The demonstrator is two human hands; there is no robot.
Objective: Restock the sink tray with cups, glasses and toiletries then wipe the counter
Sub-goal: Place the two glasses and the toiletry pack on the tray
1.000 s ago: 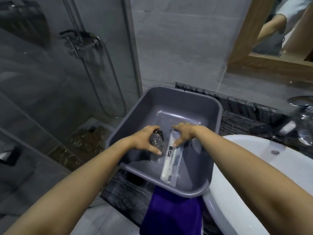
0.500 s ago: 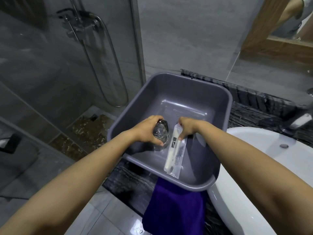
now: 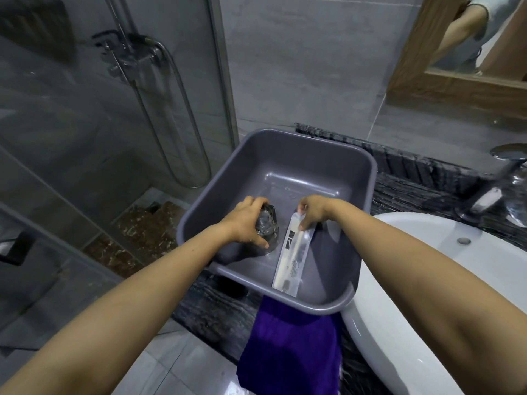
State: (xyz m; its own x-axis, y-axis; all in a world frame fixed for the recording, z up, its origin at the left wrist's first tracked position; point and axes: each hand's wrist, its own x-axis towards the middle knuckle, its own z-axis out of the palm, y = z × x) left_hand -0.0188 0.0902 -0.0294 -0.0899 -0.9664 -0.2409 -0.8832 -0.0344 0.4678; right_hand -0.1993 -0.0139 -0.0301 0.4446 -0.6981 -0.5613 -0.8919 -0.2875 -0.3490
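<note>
A deep grey plastic tray point(image 3: 336, 149) sits on the dark stone counter point(image 3: 422, 189) left of the sink. Inside it, my left hand point(image 3: 245, 220) wraps around a clear drinking glass point(image 3: 268, 229) that stands on the tray floor at the near left. To its right, my right hand point(image 3: 312, 210) pinches the far end of a long clear-wrapped toiletry packet point(image 3: 292, 258), which lies lengthwise on the tray floor toward the near rim.
A purple cloth point(image 3: 291, 349) hangs over the counter's front edge under the tray. A white basin point(image 3: 427, 280) and chrome tap point(image 3: 502, 183) are at the right. Glass shower screen point(image 3: 114, 138) stands at the left; a wood-framed mirror point(image 3: 456, 89) hangs above.
The glass and packet have settled lower onto the tray floor, both hands still on them. The view has shifted slightly; the tray has stayed put.
</note>
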